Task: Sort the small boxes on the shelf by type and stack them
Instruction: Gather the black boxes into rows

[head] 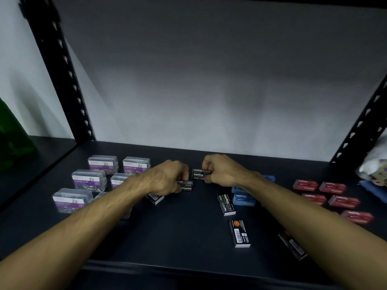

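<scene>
On the dark shelf (188,231), my left hand (167,177) grips a black staples box (186,185) at the centre. My right hand (219,170) pinches a second black staples box (199,173) just behind and right of it. Another black box (155,198) lies partly hidden under my left wrist. More black staples boxes lie at the front right, one upright-facing (226,204), one showing its barcode (239,233), one under my right forearm (293,246). Clear paper clip boxes (89,181) are grouped at the left. Blue staples boxes (244,199) sit right of centre, and red boxes (333,188) at the far right.
Black perforated uprights (62,70) frame the shelf at the left and at the right (362,126). A white crumpled bag (374,164) lies at the far right edge, above a blue item (368,187). A green object (12,139) stands beyond the left upright. The wall (209,80) closes the back.
</scene>
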The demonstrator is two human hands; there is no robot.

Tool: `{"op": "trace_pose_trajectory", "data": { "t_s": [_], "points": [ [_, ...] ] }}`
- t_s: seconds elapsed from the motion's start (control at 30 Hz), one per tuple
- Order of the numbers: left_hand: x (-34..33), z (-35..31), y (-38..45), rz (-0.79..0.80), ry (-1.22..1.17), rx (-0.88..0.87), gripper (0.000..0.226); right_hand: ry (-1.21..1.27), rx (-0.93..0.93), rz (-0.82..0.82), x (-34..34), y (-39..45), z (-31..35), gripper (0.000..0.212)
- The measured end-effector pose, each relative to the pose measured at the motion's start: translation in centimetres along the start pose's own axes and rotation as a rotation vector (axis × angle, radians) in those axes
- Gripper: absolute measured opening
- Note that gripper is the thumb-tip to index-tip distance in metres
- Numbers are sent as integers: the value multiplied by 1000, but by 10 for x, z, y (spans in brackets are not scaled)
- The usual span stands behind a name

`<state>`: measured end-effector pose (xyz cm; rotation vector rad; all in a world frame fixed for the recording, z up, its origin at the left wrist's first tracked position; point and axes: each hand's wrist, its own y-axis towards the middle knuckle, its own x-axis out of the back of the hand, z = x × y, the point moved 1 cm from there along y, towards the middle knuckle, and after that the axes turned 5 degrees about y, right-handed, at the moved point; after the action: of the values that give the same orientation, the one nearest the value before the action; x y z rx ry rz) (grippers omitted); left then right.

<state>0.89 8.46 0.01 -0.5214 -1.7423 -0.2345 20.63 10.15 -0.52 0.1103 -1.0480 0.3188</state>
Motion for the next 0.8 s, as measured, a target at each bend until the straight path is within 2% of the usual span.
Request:
{"op": "trace_pose_trajectory", "data": {
  "t_s": [0.2, 0.37, 0.67, 0.8],
  "points": [
    [2, -1, -3, -1, -17, -1, 19, 62, -24, -30, 10, -9, 3, 11],
    [2, -1, -4, -5, -22, -6, 18, 117, -13, -91, 24, -16, 10, 10],
    [1, 0, -4, -5, -38, -14, 17, 140, -50, -26, 10, -18, 7, 11],
    [0, 1, -4, -10, -34, -27, 18, 103, -67, -48, 8, -20, 4, 7]
  ]
}}
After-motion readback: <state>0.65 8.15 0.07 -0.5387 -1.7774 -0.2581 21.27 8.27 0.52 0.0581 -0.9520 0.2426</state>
